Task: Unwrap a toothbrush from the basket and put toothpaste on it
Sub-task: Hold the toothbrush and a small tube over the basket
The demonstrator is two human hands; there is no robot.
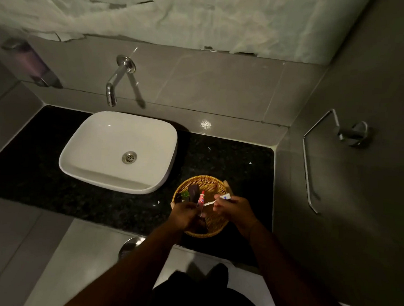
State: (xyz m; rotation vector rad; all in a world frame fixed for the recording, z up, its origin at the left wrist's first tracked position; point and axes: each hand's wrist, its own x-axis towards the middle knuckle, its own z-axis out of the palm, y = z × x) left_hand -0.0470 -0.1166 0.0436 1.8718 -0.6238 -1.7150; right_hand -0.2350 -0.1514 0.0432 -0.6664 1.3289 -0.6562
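Observation:
A round wicker basket [208, 182] sits on the black granite counter to the right of the sink. Both my hands hover over it. My left hand [184, 216] grips the lower end of a small red and white toothpaste tube [201, 198], which points up and away. My right hand [232, 209] holds a white toothbrush [209, 203], its thin white end pointing left toward the tube. A scrap of white and blue wrapper [225, 196] shows above my right fingers. Dark and green sachets [189, 191] lie in the basket's left side.
A white basin [96, 147] stands on the counter [231, 154] at left, under a chrome wall spout [114, 85]. A soap dispenser [30, 62] hangs on the far left wall and a towel ring [323, 140] on the right wall. A metal bin lid [130, 246] sits below the counter edge.

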